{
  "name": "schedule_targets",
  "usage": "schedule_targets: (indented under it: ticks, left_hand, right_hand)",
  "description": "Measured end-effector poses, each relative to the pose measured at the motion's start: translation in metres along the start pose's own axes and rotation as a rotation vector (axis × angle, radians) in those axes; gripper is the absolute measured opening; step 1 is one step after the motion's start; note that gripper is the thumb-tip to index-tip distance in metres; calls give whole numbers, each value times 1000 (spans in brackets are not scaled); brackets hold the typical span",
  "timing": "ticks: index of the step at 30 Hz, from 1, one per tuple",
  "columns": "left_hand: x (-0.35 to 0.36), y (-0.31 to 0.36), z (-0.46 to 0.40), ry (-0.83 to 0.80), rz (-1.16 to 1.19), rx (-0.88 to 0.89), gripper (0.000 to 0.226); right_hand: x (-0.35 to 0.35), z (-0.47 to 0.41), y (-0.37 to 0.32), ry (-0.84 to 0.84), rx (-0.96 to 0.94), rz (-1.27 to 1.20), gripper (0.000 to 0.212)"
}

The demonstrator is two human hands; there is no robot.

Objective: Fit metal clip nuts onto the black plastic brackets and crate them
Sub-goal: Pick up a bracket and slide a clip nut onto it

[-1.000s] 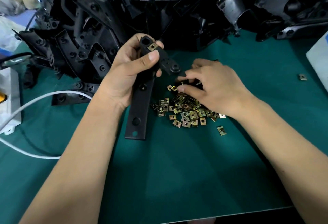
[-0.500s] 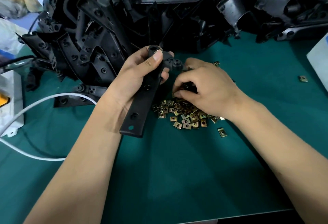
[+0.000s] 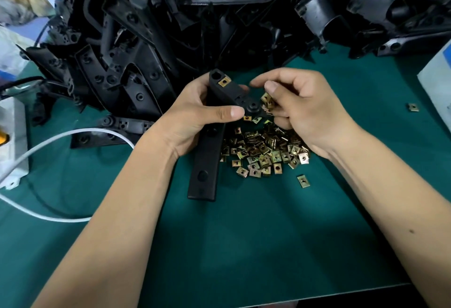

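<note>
Head view, taking the loose pile of clip nuts (image 3: 264,152) as landmark: just left of the pile, the left hand (image 3: 192,117) grips a black bracket (image 3: 207,156), whose lower end hangs over the green mat (image 3: 244,246). One nut (image 3: 224,81) is already seated near the bracket's top end. Directly above the pile, the right hand (image 3: 302,110) pinches a few more clip nuts (image 3: 267,100) beside the bracket's boss. Beyond the pile, a large heap of brackets (image 3: 219,27) awaits; judging by that, most work remains. No crate shows.
</note>
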State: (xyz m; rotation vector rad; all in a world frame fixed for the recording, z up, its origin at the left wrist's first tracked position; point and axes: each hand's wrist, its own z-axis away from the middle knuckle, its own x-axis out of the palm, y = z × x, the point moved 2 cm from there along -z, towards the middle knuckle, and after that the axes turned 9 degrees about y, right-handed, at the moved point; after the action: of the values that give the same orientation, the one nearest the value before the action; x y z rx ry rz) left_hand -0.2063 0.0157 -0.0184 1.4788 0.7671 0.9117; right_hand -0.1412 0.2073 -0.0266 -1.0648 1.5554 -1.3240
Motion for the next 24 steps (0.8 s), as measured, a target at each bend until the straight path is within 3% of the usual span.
schedule_targets:
  ticks: [5, 8, 12, 15, 18, 24]
  left_hand:
    - [0, -2, -1, -4, -64, 20, 39]
    - [-2, -2, -2, -3, -20, -1, 37]
    - [-6, -1, -5, 133, 191, -20, 23]
    - [-6, -2, -6, 177, 383, -69, 22]
    - [-6, -3, -4, 134, 361, -77, 43]
    - [-5, -4, -4, -41, 241, -22, 42]
  right_hand:
    - [4, 5, -4, -4, -12, 88, 31]
    - [0, 5, -6, 49, -142, 400, 25]
    - [-3, 4, -9, 103, -272, 770, 11]
    - [6, 7, -12, -17, -312, 931, 16]
    - [16, 8, -14, -137, -323, 1077, 20]
    - [19, 6, -13, -120, -352, 1052, 5]
